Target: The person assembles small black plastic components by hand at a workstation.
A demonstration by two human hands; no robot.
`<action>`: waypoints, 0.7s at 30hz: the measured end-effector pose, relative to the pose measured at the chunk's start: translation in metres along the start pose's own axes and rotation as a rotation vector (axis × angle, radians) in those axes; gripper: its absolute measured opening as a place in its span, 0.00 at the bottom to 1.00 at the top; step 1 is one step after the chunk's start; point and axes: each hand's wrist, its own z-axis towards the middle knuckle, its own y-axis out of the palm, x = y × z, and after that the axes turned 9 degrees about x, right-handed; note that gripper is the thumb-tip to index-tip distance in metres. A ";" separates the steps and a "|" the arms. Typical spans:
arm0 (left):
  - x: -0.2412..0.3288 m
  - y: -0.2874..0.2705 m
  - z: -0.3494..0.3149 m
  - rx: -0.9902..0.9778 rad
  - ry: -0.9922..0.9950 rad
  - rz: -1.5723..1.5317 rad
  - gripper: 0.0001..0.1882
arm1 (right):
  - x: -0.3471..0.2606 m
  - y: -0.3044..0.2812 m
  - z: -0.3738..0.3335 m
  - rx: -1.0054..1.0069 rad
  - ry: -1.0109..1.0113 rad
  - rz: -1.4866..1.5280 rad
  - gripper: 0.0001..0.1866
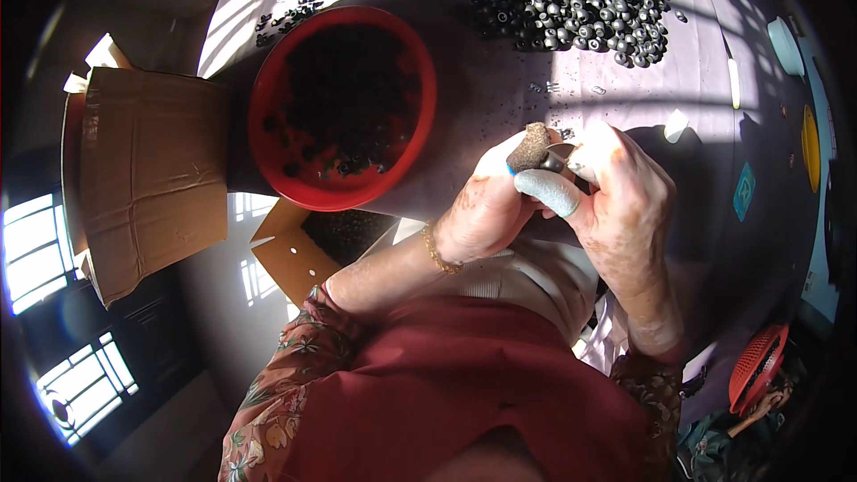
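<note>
My two hands meet over the table, fingertips close together around a small dark, shiny round piece (553,162). My left hand (494,201) is closed on this piece, with a rough brown finger cover (533,146) on one digit. From the other side my right hand (625,183) pinches in, its thumb in a pale grey finger cover (546,190). A thin curved strip shows by the right fingertips; what it is I cannot make out. Beyond the hands lies a large heap of similar dark round pieces (571,4).
To the left stands a red basin (412,161) holding dark pieces. Beside it is a tall cardboard box (161,170); an open carton (290,250) with dark contents sits lower. On the right are a teal packet (744,191), a white stick (734,82) and a red basket (757,366).
</note>
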 end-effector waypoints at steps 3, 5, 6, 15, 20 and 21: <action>-0.001 0.001 0.000 -0.048 0.067 -0.008 0.17 | 0.001 0.000 -0.002 -0.013 0.016 0.002 0.22; -0.004 -0.001 0.000 -0.007 0.065 -0.002 0.16 | 0.002 0.000 -0.003 -0.022 0.028 0.008 0.22; -0.004 0.000 0.001 -0.007 0.064 -0.002 0.16 | 0.002 -0.001 -0.003 -0.030 0.039 0.014 0.21; -0.004 0.003 0.000 0.050 0.080 0.036 0.14 | 0.007 0.001 -0.004 -0.029 -0.034 -0.045 0.24; 0.002 0.005 -0.002 0.046 0.019 0.061 0.13 | 0.008 -0.001 -0.005 -0.041 -0.031 -0.060 0.23; 0.003 0.005 -0.003 0.046 0.017 0.060 0.13 | 0.007 -0.002 -0.005 -0.037 -0.028 -0.071 0.23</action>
